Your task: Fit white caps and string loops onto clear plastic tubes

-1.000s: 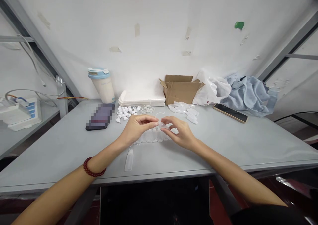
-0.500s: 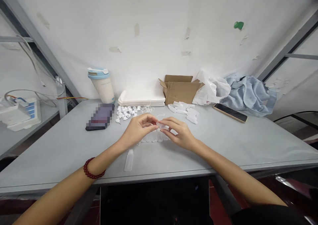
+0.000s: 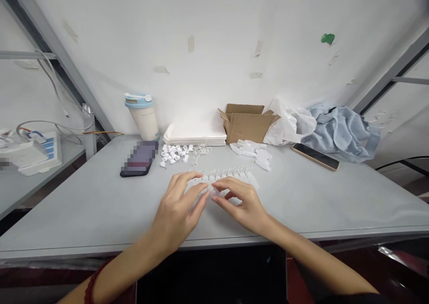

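Observation:
A small translucent plastic bottle-like piece [image 3: 213, 191] is pinched between the thumb and fingers of my right hand [image 3: 244, 202], low over the table. My left hand [image 3: 179, 205] sits just left of it, its fingers apart and their tips close to the piece; whether they touch it is hard to see. Behind my hands a row of translucent bottles [image 3: 251, 179] lies side by side, with thin white string loops at their upper ends. My hands cover part of that row.
White caps [image 3: 174, 153] and a tangle of white string [image 3: 201, 150] lie further back, with loose clear bottles [image 3: 248, 148] to their right. Around them stand a cup [image 3: 144, 118], a cardboard box [image 3: 246, 127], a plastic bag [image 3: 284, 123], blue cloth [image 3: 342, 132] and two phones [image 3: 315, 156].
Both hands have come down nearer the table's front edge, and the left fingers have spread. The looped row now shows behind them. The single bottle at front left is no longer visible.

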Demonstrator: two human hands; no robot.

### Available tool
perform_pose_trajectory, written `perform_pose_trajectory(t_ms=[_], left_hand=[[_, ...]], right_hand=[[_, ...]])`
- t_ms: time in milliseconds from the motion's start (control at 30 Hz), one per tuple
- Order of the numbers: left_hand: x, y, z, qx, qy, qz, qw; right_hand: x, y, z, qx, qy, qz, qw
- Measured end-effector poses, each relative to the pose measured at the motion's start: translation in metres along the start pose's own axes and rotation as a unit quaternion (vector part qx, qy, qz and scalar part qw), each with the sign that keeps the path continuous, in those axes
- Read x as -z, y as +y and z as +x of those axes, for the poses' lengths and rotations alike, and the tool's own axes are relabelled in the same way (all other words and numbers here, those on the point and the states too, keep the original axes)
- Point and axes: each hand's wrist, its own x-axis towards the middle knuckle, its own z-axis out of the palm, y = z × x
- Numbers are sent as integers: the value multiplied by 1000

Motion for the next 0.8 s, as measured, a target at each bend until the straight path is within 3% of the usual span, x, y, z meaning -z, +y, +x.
perform_pose_trajectory(t_ms=[100,233,367,800], left_hand=[[3,8,-12,-11,13,34,999],[1,12,-17,-43,-26,26,998],[-4,13,-19,-59,-52,41,996],[-10,27,-27,-72,-57,103,990]], right_hand=[[-6,-2,-3,-1,12,7,1000],[-3,1,-4,5,24,-19,1000],[2,4,-5,-45,34,-6,998],[-13,-3,-14,-42,-11,29,999]])
